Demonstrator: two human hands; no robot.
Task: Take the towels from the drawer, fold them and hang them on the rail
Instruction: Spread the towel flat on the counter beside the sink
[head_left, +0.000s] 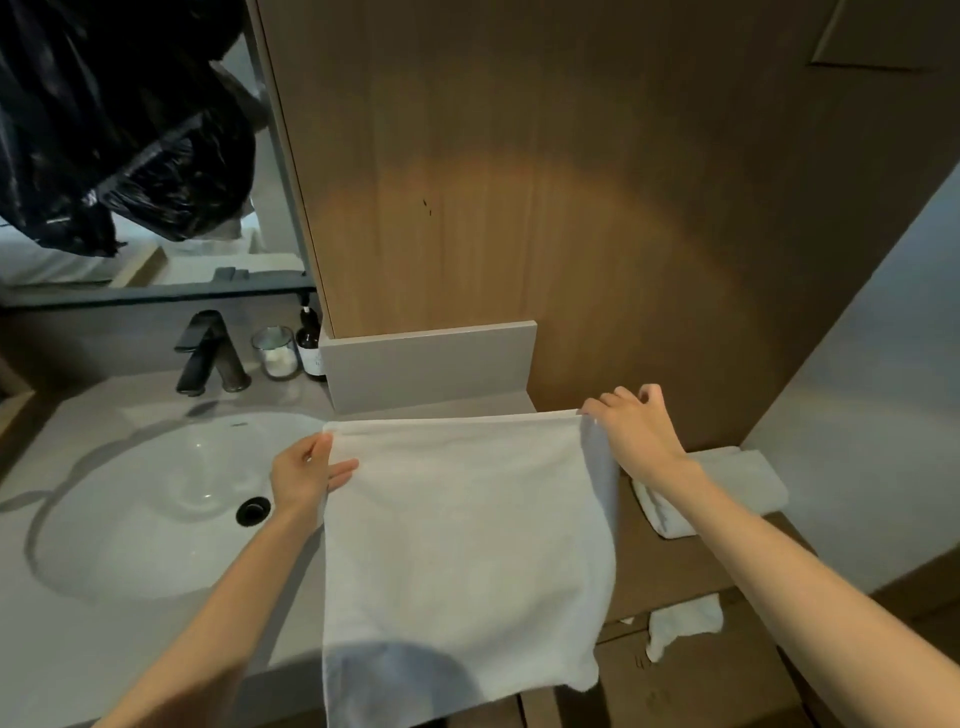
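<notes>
Towel (457, 545) | left hand (304, 475), right hand (636, 434) fingers (613, 400) pinch corners | sink (156, 499), seemingly folded towel (753, 478) nearby

Faucet (210, 353), jar (275, 353) and bottle (310, 343) crowd behind the sink (156, 509) (packed close together); open counter (78, 660) in front of it.

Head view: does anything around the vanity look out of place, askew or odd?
Two things. A small crumpled white cloth hangs bunched below the wooden ledge at lower right, unlike the neatly folded white towel lying on that ledge. Crumpled black plastic bags hang at upper left by the mirror, odd for a bathroom. Nothing looks spilled.
</notes>
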